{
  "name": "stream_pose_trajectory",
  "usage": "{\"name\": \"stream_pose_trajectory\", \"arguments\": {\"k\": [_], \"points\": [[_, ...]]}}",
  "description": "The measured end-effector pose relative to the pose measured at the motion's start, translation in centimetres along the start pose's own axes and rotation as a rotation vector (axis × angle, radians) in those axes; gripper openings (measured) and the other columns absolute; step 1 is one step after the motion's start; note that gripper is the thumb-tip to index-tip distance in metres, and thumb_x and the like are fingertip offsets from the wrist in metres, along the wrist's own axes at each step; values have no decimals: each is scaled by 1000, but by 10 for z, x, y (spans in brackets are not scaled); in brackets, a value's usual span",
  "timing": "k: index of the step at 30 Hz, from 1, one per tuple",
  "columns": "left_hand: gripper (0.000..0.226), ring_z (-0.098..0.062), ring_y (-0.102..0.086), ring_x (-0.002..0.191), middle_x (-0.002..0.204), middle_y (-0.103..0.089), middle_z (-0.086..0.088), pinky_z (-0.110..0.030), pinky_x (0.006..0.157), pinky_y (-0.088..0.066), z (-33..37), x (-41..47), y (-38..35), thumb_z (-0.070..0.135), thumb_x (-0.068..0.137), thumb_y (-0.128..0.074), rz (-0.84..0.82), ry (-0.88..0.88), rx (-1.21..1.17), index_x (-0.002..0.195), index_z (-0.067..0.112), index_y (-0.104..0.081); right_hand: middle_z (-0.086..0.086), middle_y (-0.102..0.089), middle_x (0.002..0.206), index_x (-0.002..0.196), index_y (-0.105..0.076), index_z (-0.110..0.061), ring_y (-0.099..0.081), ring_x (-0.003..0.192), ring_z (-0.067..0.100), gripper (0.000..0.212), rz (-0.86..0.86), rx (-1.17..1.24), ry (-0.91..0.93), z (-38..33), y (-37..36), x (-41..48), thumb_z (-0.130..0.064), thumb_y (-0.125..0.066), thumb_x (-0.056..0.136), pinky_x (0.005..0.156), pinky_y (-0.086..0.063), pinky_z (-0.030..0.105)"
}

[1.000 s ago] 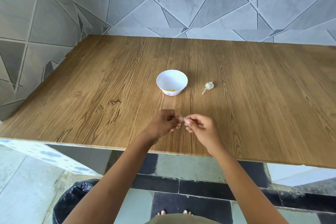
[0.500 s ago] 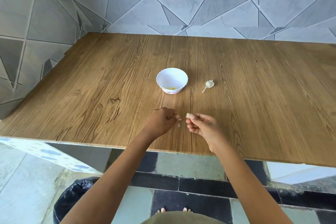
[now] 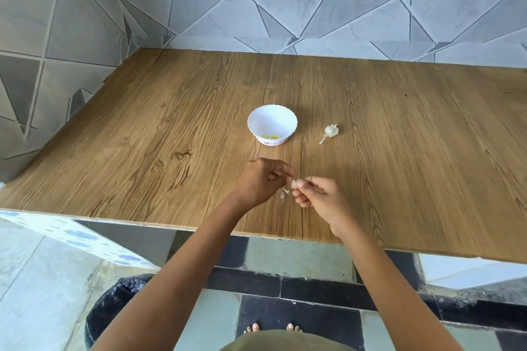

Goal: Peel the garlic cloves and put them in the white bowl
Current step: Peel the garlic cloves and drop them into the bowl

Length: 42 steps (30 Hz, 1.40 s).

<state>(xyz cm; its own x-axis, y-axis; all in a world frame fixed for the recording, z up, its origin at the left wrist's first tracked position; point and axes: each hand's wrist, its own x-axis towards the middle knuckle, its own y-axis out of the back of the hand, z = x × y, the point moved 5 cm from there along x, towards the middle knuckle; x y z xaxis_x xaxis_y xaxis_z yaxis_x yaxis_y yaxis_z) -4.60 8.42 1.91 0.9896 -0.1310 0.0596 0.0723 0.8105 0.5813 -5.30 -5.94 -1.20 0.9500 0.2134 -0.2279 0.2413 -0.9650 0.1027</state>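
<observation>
Scrap (image 3: 283,196) dropped on surface (image 3: 142,151); your L hand (image 3: 262,182) back pinching clove (image 3: 293,183) that R hand (image 3: 319,199) grips; peeling unfinished.

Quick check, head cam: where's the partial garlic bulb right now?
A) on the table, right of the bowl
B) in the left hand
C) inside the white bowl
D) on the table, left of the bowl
A: the garlic bulb lies on the wooden table to the right of the white bowl, apart from it, with neither hand on it.
</observation>
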Motion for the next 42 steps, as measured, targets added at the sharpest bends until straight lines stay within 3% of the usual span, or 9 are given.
{"name": "stream_pose_trajectory", "arguments": {"k": [8, 12, 16, 20, 25, 31, 35, 38, 42], "points": [[7, -12, -67, 73, 79, -72, -1, -26, 77, -54, -2, -2, 0, 12, 83, -71, 83, 138, -72, 89, 10, -74, 1, -68, 73, 83, -69, -11, -60, 59, 1, 3, 35, 31, 51, -5, 1, -1, -11, -67, 85, 58, -50, 14], [8, -11, -62, 63, 75, -71, -7, -29, 69, -54, -7, -3, -1, 13, 84, -70, 48, 238, -180, 86, 6, -72, -3, -68, 70, 80, -69, -20, -60, 59, 0, 13, 117, -73, 192, -8, 4, -2, -8, -71, 81, 58, -50, 16], [9, -5, -59, 55, 70, -67, -3, -16, 56, -50, -10, -4, -4, 10, 87, -66, 4, 343, -360, 89, 1, -69, -12, -66, 69, 78, -67, -25, -61, 62, 3, 20, 170, -206, 325, -11, 4, -2, -6, -71, 81, 63, -54, 22], [12, -4, -59, 56, 68, -67, 1, -15, 56, -48, -14, -5, -3, 12, 88, -65, 5, 393, -455, 86, 1, -68, -12, -67, 74, 83, -70, -18, -64, 68, 8, 11, 167, -286, 358, -7, 4, 2, -8, -66, 85, 65, -54, 24], [21, -6, -56, 55, 71, -66, -5, -14, 55, -48, -17, -5, -1, 12, 89, -64, 22, 404, -449, 88, -9, -67, -9, -68, 84, 92, -71, -11, -60, 69, -1, 11, 215, -452, 555, -11, 3, 0, -8, -71, 82, 60, -45, 8], [14, -4, -57, 56, 69, -65, -3, -14, 57, -48, -15, -5, -3, 13, 88, -66, -26, 383, -444, 79, 1, -67, -4, -69, 79, 85, -71, -10, -58, 60, 4, 8, 272, -577, 744, -20, 1, -2, -8, -75, 78, 54, -46, 10], [10, -2, -56, 53, 68, -65, -2, -12, 55, -47, -14, -4, -2, 9, 87, -66, -38, 352, -447, 82, -1, -66, -7, -69, 77, 86, -72, -11, -57, 61, -2, 6, 218, -541, 676, -16, 1, 3, -9, -72, 81, 54, -46, 10], [9, -4, -57, 56, 69, -66, -3, -15, 59, -47, -15, -4, -2, 8, 86, -66, -43, 326, -417, 85, -1, -67, -11, -68, 76, 86, -71, -13, -62, 65, 2, 6, 81, -341, 461, -11, 2, 9, -8, -69, 84, 59, -49, 14], [8, -5, -58, 59, 71, -66, -3, -14, 59, -48, -15, -6, -2, 7, 86, -67, -54, 316, -425, 86, 0, -68, 2, -69, 78, 83, -68, -14, -64, 64, 6, 11, 5, -57, 207, -4, 1, 9, -7, -63, 88, 60, -53, 19]]}}
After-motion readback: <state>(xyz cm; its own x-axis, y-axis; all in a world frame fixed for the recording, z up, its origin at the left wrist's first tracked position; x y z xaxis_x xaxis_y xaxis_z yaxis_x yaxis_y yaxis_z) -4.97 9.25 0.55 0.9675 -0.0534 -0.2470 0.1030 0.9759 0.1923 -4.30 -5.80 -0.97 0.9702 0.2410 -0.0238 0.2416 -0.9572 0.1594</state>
